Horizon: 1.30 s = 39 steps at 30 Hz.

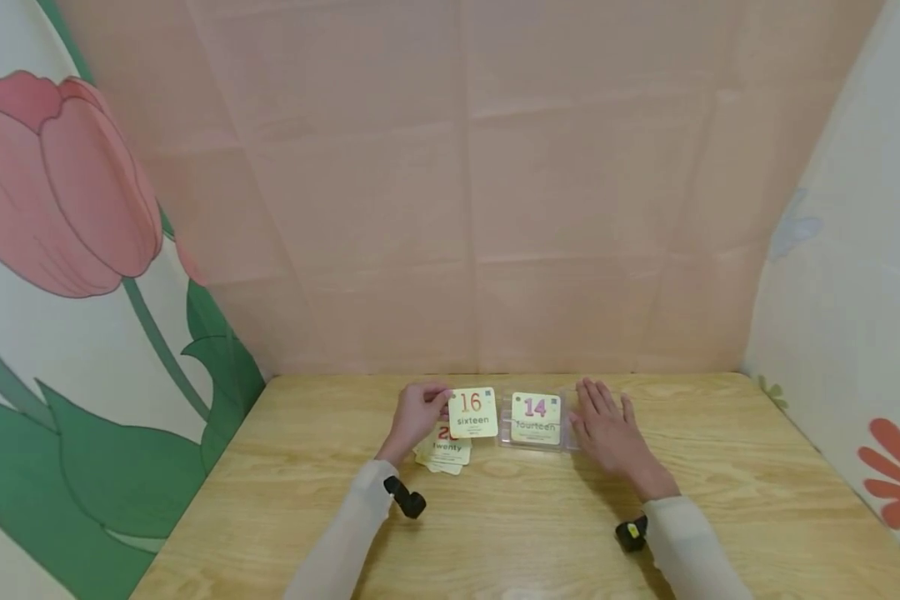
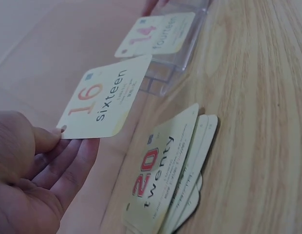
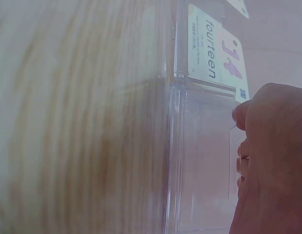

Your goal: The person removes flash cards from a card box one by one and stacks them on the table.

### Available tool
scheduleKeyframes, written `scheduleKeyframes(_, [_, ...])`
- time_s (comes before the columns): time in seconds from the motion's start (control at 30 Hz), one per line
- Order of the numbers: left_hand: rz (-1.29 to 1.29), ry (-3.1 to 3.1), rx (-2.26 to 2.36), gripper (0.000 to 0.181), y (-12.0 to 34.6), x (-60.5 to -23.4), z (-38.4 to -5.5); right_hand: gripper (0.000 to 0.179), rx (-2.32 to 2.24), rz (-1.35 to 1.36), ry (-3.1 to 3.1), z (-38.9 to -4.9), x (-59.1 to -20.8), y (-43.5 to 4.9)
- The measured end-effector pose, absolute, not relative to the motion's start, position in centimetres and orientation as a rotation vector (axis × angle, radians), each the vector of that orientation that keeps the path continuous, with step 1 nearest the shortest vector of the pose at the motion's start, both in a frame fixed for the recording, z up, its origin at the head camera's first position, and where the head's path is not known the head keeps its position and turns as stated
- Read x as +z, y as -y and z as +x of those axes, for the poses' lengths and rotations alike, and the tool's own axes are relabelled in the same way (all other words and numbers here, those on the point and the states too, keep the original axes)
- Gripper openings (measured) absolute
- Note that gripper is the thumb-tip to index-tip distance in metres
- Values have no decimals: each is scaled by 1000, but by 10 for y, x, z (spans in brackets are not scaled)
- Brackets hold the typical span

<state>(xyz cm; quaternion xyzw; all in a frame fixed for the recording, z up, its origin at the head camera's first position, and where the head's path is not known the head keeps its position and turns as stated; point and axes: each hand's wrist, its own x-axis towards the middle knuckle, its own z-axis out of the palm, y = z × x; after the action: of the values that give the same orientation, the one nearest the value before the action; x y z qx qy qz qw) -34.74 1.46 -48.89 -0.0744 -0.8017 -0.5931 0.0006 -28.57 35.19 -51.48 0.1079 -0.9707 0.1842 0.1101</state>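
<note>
My left hand pinches a pale yellow flash card printed "16 sixteen" by its corner, between thumb and fingers. In the left wrist view, that card is held tilted above a loose stack of cards with "20 twenty" on top. To its right stands a clear plastic case, and a "14 fourteen" card lies in its left part. With fingers extended, my right hand rests at the case's right part. The right wrist view shows this clear part beside the fingers.
A light wood-grain table lies under everything. Behind it hangs a pinkish cloth. Walls with flower pictures stand at both sides, a large tulip on the left. Each wrist wears a small black camera.
</note>
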Motion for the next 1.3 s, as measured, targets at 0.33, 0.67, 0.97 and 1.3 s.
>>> scheduleKeyframes(0.33, [-198, 2574, -1811, 20, 7, -506, -344, 66, 518, 290, 2902, -285, -511, -351])
scheduleKeyframes(0.67, [-132, 2599, -1831, 20, 22, -521, -340, 64, 500, 292, 2891, -284, -509, -349])
scheduleKeyframes(0.97, [-110, 2597, -1776, 20, 28, -520, -340, 64, 501, 289, 2884, -285, -510, -350])
scheduleKeyframes(1.3, [-208, 2629, -1607, 17, 31, -520, -340, 64, 506, 284, 2883, -286, -512, -350])
